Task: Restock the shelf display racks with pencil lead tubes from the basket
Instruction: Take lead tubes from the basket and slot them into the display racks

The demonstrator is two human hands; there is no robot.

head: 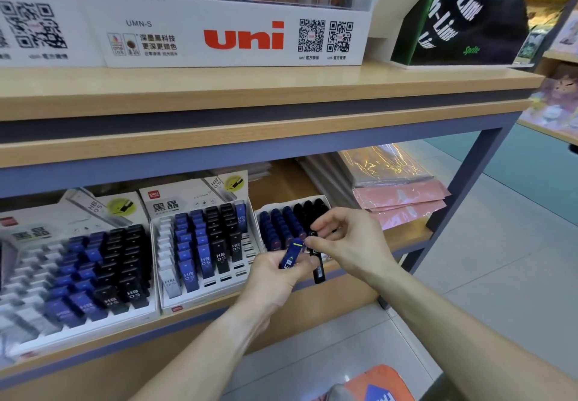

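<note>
My left hand (275, 275) is closed around a blue lead tube (292, 254), its top end tilted up and to the right. My right hand (347, 238) pinches a black lead tube (316, 264) between thumb and fingertips; this tube hangs nearly upright, just right of the blue one. Both tubes sit in front of the right display rack (291, 222) on the lower shelf (406, 238), which carries blue and black tubes. The middle rack (203, 238) and left rack (78, 269) stand to its left. Pink packets (403, 200) lie at the shelf's right end.
</note>
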